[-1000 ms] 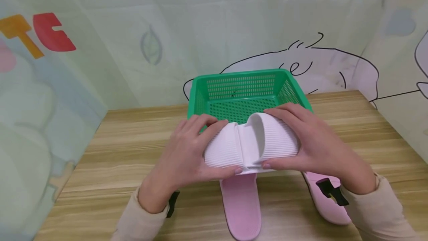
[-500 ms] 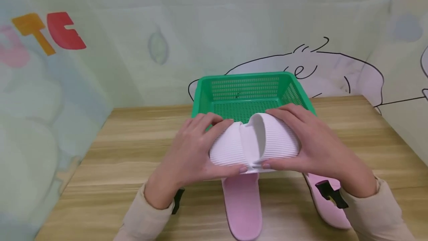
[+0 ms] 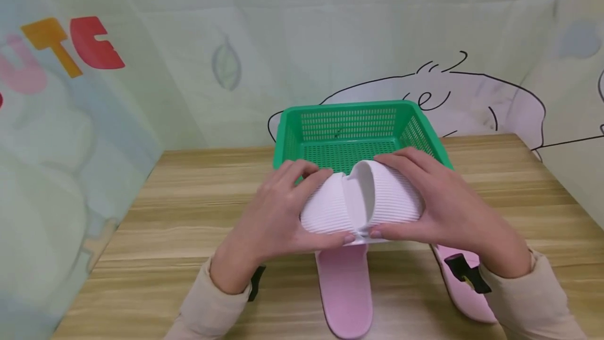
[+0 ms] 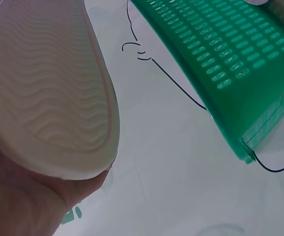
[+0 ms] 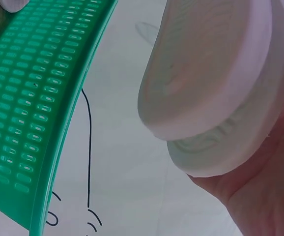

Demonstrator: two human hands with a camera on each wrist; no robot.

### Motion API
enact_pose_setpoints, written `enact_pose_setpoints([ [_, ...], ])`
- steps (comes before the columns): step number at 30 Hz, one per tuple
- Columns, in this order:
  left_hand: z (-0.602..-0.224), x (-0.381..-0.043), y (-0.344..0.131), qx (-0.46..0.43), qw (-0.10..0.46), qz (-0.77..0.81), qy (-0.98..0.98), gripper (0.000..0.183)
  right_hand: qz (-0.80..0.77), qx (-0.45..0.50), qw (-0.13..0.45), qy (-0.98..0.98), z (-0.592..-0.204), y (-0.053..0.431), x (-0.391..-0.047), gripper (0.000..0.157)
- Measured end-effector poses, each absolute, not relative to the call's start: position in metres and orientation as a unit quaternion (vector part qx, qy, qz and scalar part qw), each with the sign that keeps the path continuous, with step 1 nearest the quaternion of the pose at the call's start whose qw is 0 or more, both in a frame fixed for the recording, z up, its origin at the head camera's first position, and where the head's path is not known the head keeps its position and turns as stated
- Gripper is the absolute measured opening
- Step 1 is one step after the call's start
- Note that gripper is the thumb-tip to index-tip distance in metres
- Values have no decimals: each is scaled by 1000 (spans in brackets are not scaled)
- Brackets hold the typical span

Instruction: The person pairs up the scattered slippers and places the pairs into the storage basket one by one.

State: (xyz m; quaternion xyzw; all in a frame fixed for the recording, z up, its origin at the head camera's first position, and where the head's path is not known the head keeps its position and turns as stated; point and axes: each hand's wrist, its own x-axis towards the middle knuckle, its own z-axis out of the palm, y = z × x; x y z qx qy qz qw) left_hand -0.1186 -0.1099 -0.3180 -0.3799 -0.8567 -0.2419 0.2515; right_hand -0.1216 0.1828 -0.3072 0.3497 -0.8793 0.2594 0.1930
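A pair of white slippers with ribbed straps is held up between both hands in the head view. My left hand (image 3: 276,214) grips the left slipper (image 3: 327,209), thumb along the near side and fingers over the far side. With the same kind of grip, my right hand (image 3: 443,203) holds the right slipper (image 3: 397,197), whose strap opening faces left. Their straps nearly meet in the middle, and the thumb tips are close together. A wavy-patterned sole (image 4: 53,83) shows in the left wrist view. Two overlapping soles (image 5: 211,73) appear in the right wrist view.
Behind the hands stands a green plastic basket (image 3: 349,105) with slotted walls; its visible floor is bare. A pink slipper (image 3: 346,293) lies on the wooden table (image 3: 189,214) below the hands. Another pink slipper (image 3: 464,290) is partly covered by the right forearm.
My left hand has moved slightly right with its slipper, narrowing the gap between the two straps. The right hand has stayed almost still. The head view has shifted a little.
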Motion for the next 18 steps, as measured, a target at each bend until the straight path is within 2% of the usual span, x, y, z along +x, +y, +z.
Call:
enact_pose_setpoints([
  [8,-322,-119,-103,-390,222,-256,-856,86,268,363,206,-868,-310,181,-122,96],
  [15,-323,-118,-103,-384,220,-260,-858,85,269,369,176,-872,-310,183,-122,98],
  [18,-323,-118,-102,-385,218,-256,-860,84,264,375,163,-873,-309,185,-121,94],
])
